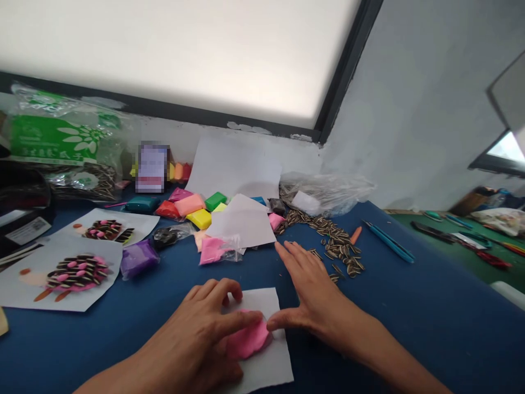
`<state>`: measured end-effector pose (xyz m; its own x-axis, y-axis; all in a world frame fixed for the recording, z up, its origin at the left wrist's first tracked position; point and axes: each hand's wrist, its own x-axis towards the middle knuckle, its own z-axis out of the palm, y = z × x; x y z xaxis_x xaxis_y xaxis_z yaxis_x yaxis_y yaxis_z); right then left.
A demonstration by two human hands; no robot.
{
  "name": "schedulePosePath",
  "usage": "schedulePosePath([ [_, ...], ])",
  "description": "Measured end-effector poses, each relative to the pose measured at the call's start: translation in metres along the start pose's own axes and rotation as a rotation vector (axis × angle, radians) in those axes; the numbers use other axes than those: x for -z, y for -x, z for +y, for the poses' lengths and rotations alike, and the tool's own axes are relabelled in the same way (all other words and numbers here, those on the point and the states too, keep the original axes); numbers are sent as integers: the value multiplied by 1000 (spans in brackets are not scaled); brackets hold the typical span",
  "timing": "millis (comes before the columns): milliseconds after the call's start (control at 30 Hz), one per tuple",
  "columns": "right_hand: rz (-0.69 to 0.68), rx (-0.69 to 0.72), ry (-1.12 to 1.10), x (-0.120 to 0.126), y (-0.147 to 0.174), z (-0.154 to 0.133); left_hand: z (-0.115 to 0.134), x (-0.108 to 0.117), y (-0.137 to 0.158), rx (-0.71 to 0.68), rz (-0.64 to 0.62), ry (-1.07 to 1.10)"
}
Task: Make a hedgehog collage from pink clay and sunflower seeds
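A flattened piece of pink modelling clay (248,340) lies on a white sheet of paper (270,304) at the front of the table. My left hand (200,328) rests over the paper's left side; its thumb lies across the clay's upper edge, apart from the bent fingers. On the other side, my right hand (314,293) is spread, its thumb tip at the clay's right edge and its fingers reaching towards loose sunflower seeds (338,241). Neither hand grips anything. The left hand hides part of the clay's left side.
Two papers with clay-and-seed hedgehogs (77,272) lie at the left. Coloured clay packets, including a purple packet (139,259), and a blank white card (241,221) sit ahead. A blue tweezer-like tool (389,242) lies right, and a green seed bag (61,137) stands back left.
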<state>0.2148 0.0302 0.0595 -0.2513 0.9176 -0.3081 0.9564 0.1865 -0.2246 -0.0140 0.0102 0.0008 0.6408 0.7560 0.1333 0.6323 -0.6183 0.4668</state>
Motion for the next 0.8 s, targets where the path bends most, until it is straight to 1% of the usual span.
schedulePosePath([
  [100, 23, -18, 40, 0, -1, 2, 2, 3, 0, -15, -5, -22],
  [267, -3, -27, 56, 0, -1, -6, 3, 6, 3, -18, 0, 1],
  [333, -27, -35, 33, 1, 0, -9, 3, 7, 5, -29, 17, 7],
  [400, -43, -41, 11, 1, 0, -10, 6, 8, 6, -57, 62, 22],
  [467, -42, -42, -1, 0, 0, -9, 10, 9, 7, -101, 107, 26],
  [533, -30, -28, -1, -1, 0, -8, 15, 10, 6, -165, 116, -15],
  [633, -7, -9, 32, -4, -2, -7, 23, 8, 5, -303, 80, -146],
  [700, 4, -9, 49, -6, -2, -7, 26, 4, 5, -385, 89, -234],
  [800, 17, -14, 40, -6, -1, -7, 25, -2, 5, -436, 104, -331],
])
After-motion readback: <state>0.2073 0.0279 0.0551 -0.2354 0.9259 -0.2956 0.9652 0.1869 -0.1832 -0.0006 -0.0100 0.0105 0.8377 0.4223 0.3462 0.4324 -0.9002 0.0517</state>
